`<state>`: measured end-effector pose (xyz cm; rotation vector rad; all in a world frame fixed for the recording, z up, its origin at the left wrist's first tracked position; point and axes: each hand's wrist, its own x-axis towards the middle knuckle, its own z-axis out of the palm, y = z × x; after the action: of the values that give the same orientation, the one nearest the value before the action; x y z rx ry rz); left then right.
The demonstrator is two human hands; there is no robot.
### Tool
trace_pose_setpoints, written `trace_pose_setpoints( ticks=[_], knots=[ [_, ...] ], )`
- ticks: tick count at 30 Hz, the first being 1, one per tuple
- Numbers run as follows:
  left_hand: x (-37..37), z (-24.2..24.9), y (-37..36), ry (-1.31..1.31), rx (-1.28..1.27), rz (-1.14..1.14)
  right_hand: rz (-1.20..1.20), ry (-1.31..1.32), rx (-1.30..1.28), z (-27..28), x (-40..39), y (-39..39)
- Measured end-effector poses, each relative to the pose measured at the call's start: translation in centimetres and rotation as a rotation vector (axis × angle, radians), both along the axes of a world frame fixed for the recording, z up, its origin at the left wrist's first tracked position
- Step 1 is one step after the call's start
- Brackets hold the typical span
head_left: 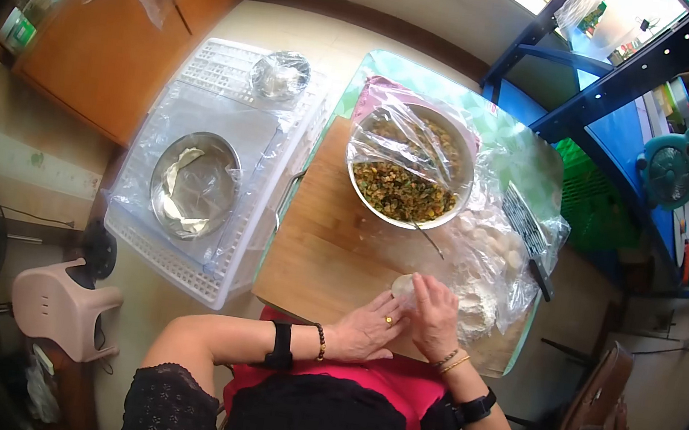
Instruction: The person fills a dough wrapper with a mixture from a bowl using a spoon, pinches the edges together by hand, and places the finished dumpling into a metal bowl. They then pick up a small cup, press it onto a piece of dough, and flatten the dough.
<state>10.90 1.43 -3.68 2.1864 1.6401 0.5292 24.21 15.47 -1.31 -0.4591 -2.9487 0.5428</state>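
Note:
My left hand [372, 325] and my right hand [434, 312] meet over the front of the wooden board [318, 220]. A small pale piece of dough [403, 285] shows at their fingertips, pinched between both hands; part of it is hidden by the fingers. Just beyond stands a metal bowl of chopped filling [403, 195], half covered by clear plastic film [401, 136], with a utensil handle [430, 242] sticking out. To the right, several dough lumps [480, 232] lie under plastic beside a heap of flour [475, 307].
A knife with a patterned blade [524, 222] and black handle lies at the board's right. On a white plastic crate [207, 280] at left sit a steel bowl [159, 201] holding pale folded pieces and a smaller plastic-covered bowl [281, 76]. A pink stool [63, 301] stands farther left.

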Motion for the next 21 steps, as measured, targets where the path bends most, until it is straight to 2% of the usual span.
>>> trace_pose_setpoints(
  ticks=[2, 5, 7, 8, 12, 14, 16, 17, 19, 21],
  knots=[
    [0.1, 0.1, -0.5, -0.011, -0.075, -0.029, -0.099, 0.053, 0.033, -1.9, -1.1, -0.1],
    [0.1, -0.3, -0.7, -0.02, 0.058, 0.044, -0.237, 0.128, 0.102, -2.5, -2.6, 1.7],
    [-0.1, -0.4, -0.5, -0.001, 0.052, 0.027, -0.33, 0.13, 0.057, -3.1, -2.9, 3.3],
    [-0.1, -0.5, -0.5, 0.004, 0.059, 0.03, -0.373, 0.126, -0.043, -3.2, -2.8, 3.7],
    [0.3, 0.3, -0.6, -0.027, 0.026, 0.099, -0.313, 0.203, -0.033, -1.9, -2.0, 2.2],
    [0.4, 0.3, -0.6, -0.063, 0.041, 0.086, -0.099, 0.076, 0.054, -0.9, -1.9, 0.3],
    [0.2, 0.4, -0.9, -0.019, -0.116, 0.013, -0.098, 0.067, 0.099, -1.8, -2.3, -0.6],
    [0.3, 0.1, -1.0, -0.02, -0.118, 0.011, -0.09, 0.067, 0.15, -2.3, -2.3, -0.7],
    [0.3, -0.9, -1.3, -0.076, 0.035, 0.075, -0.174, 0.067, 0.122, -2.7, -3.5, 0.4],
    [-0.1, -0.8, -1.2, -0.037, 0.04, 0.058, -0.341, 0.09, 0.083, -2.8, -4.2, 2.5]
  ],
)
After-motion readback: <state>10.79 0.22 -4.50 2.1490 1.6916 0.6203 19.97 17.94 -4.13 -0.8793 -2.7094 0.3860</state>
